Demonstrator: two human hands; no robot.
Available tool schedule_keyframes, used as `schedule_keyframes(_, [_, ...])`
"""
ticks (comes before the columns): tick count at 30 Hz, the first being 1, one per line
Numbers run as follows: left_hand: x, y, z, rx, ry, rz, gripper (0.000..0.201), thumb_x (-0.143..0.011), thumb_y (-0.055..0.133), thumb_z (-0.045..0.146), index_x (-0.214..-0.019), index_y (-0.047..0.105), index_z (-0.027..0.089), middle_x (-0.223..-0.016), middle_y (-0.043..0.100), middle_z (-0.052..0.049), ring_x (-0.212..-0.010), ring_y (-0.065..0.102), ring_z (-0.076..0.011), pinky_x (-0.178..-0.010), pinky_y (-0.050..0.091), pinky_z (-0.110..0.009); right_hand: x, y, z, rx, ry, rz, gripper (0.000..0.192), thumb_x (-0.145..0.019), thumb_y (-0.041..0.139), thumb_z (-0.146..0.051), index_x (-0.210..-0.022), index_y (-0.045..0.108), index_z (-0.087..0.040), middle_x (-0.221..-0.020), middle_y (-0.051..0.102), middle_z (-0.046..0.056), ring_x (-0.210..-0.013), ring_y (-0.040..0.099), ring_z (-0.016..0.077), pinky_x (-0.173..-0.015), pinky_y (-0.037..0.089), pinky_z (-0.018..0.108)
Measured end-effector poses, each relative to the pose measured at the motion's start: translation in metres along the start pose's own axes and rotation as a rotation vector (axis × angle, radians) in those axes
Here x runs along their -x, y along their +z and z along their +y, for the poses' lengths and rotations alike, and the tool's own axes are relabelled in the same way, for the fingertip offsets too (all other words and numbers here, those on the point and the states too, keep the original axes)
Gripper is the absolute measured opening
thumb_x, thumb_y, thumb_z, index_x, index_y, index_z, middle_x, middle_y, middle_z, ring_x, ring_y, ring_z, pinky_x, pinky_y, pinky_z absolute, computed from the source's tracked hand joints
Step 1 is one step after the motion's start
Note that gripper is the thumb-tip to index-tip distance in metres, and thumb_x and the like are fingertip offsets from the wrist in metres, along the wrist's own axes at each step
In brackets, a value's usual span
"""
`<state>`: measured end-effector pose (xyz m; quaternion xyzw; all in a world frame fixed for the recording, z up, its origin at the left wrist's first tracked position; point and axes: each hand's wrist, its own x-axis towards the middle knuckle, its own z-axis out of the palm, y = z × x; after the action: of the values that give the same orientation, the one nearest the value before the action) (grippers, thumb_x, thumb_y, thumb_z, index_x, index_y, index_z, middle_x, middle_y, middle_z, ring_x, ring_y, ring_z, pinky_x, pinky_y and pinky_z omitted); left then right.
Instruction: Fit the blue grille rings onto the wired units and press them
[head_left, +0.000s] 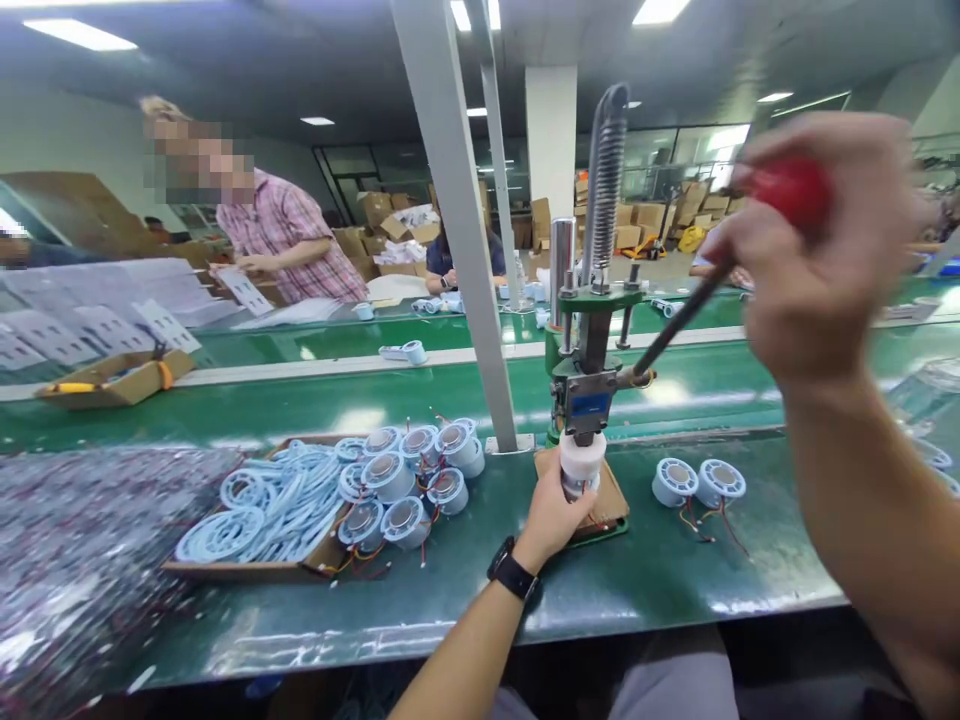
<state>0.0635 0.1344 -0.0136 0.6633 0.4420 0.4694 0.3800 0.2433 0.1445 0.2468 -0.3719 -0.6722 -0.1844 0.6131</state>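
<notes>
My left hand [549, 518], with a dark watch on the wrist, is closed around a small round housing [580, 487] with wires. The white pressing block [583, 456] of a green hand press [598, 345] sits right on top of that housing, so much of it is hidden. A brown board [613, 497] lies beneath. Raised at the right, my right hand [840, 260] is wrapped round the red knob [796, 196] of the press lever [686, 318]; it is blurred. To the right of the press stand two light-blue motor housings [675, 482] with wires.
Left of the press are several light-blue motor housings [405, 520] and a cardboard tray [247, 570] of light-blue rings [300, 490]. Many bagged parts [97, 560] lie at far left. A white post [457, 200] rises behind the bench. Across the green belt, a person [292, 235] handles white sheets.
</notes>
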Motion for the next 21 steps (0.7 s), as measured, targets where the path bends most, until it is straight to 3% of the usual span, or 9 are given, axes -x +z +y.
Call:
schedule_keyframes(1, [0.003,0.0,0.001,-0.026,0.025,-0.006,0.058,-0.079,0.066,0.016,-0.135,0.05,0.013,-0.128,0.068,-0.016,-0.114,0.066,-0.0288,-0.1,0.051,-0.043,-0.026,0.015,0.007,-0.026,0.014,-0.122,0.043,-0.093,0.04,-0.023,-0.129,0.057,-0.008,-0.123,0.062,0.008,-0.095,0.071,0.0121,-0.072,0.051,0.025])
schedule_keyframes(3, [0.012,-0.006,0.006,-0.101,0.08,0.001,0.06,-0.083,0.063,0.019,-0.14,0.045,0.014,-0.133,0.065,-0.015,-0.119,0.064,-0.0274,-0.102,0.051,-0.041,-0.058,0.036,0.016,-0.03,0.023,-0.231,0.051,-0.095,0.025,-0.02,-0.133,0.053,-0.001,-0.12,0.061,0.007,-0.106,0.069,0.0144,-0.079,0.048,0.03])
schedule_keyframes(5, [0.019,-0.022,0.014,-0.218,0.12,0.043,0.059,-0.085,0.06,0.021,-0.142,0.044,0.015,-0.138,0.062,-0.015,-0.126,0.059,-0.0284,-0.107,0.047,-0.044,-0.055,0.043,0.017,-0.023,0.023,-0.254,0.062,-0.094,0.012,-0.022,-0.138,0.05,-0.001,-0.123,0.058,0.006,-0.127,0.057,0.0233,-0.088,0.042,0.039])
schedule_keyframes(7, [0.02,-0.052,0.025,-0.372,0.135,0.1,0.05,-0.087,0.057,0.021,-0.136,0.051,0.016,-0.138,0.061,-0.015,-0.131,0.054,-0.0298,-0.113,0.04,-0.049,-0.018,0.039,0.013,-0.063,0.049,-0.202,0.053,-0.099,0.025,-0.029,-0.146,0.045,-0.013,-0.137,0.054,0.005,-0.141,0.044,0.0273,-0.101,0.04,0.043])
schedule_keyframes(9, [0.012,-0.09,0.037,-0.539,0.122,0.135,0.038,-0.09,0.051,0.019,-0.127,0.06,0.018,-0.134,0.063,-0.014,-0.131,0.052,-0.03,-0.117,0.032,-0.051,0.045,0.035,0.007,-0.162,0.165,-0.071,0.048,-0.099,0.042,-0.032,-0.147,0.041,-0.028,-0.145,0.051,0.007,-0.14,0.047,0.0238,-0.11,0.043,0.045])
schedule_keyframes(11, [-0.003,-0.13,0.045,-0.7,0.08,0.122,0.035,-0.092,0.052,0.018,-0.125,0.062,0.018,-0.132,0.063,-0.014,-0.131,0.051,-0.0305,-0.118,0.028,-0.054,0.117,0.038,0.001,-0.238,0.301,0.015,0.059,-0.095,0.042,-0.035,-0.151,0.025,-0.022,-0.142,0.051,0.014,-0.134,0.051,0.0243,-0.107,0.047,0.048])
schedule_keyframes(14, [-0.028,-0.171,0.05,-0.914,-0.007,0.008,0.033,-0.088,0.066,0.024,-0.121,0.064,0.017,-0.129,0.064,-0.013,-0.127,0.054,-0.0322,-0.111,0.036,-0.059,0.209,0.061,-0.007,-0.237,0.423,-0.1,0.077,-0.087,0.054,-0.04,-0.151,0.021,-0.012,-0.137,0.054,0.023,-0.123,0.06,0.0293,-0.094,0.054,0.046])
schedule_keyframes(18, [-0.043,-0.181,0.046,-1.107,-0.083,-0.191,0.031,-0.093,0.066,0.035,-0.118,0.064,0.017,-0.124,0.065,-0.009,-0.111,0.063,-0.0263,-0.096,0.052,-0.051,0.26,0.093,-0.007,-0.231,0.541,-0.269,0.078,-0.082,0.062,-0.037,-0.15,0.03,-0.013,-0.113,0.071,0.015,-0.091,0.073,0.0234,-0.073,0.058,0.032])
schedule_keyframes(21, [-0.044,-0.178,0.048,-1.177,-0.078,-0.262,0.033,-0.094,0.064,0.036,-0.121,0.062,0.017,-0.124,0.065,-0.01,-0.109,0.064,-0.0255,-0.094,0.054,-0.049,0.265,0.1,-0.005,-0.215,0.586,-0.275,0.074,-0.084,0.06,-0.039,-0.148,0.033,-0.013,-0.113,0.071,0.014,-0.095,0.072,0.0233,-0.078,0.058,0.033])
